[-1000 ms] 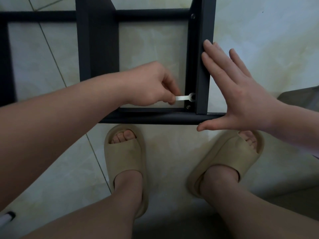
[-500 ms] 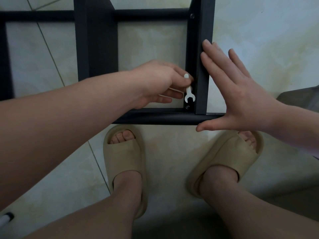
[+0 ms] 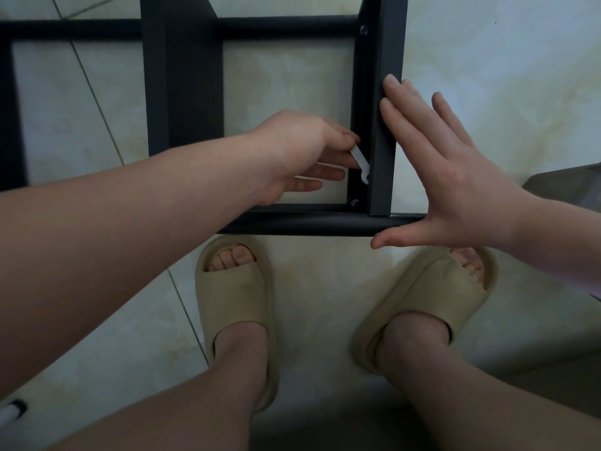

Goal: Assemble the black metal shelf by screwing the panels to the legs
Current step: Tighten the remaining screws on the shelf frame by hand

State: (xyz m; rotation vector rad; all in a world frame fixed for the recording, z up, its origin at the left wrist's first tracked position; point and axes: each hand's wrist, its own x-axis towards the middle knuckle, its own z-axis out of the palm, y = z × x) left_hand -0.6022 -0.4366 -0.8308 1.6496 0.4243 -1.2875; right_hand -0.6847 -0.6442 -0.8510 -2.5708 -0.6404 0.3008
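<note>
Now the left hand (image 3: 292, 154) pinches a white wrench (image 3: 360, 162), apparently against the leg (image 3: 388, 43); beside it the straight-fingered right hand (image 3: 455, 180) presses flat.

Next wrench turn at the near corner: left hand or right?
Left. The left hand pinches the white wrench, whose head sits at the leg's inner side; the right hand lies flat against the leg, likely bracing it.

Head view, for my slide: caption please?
Left hand holds a white wrench at the black leg; flat right hand braces it.
</note>
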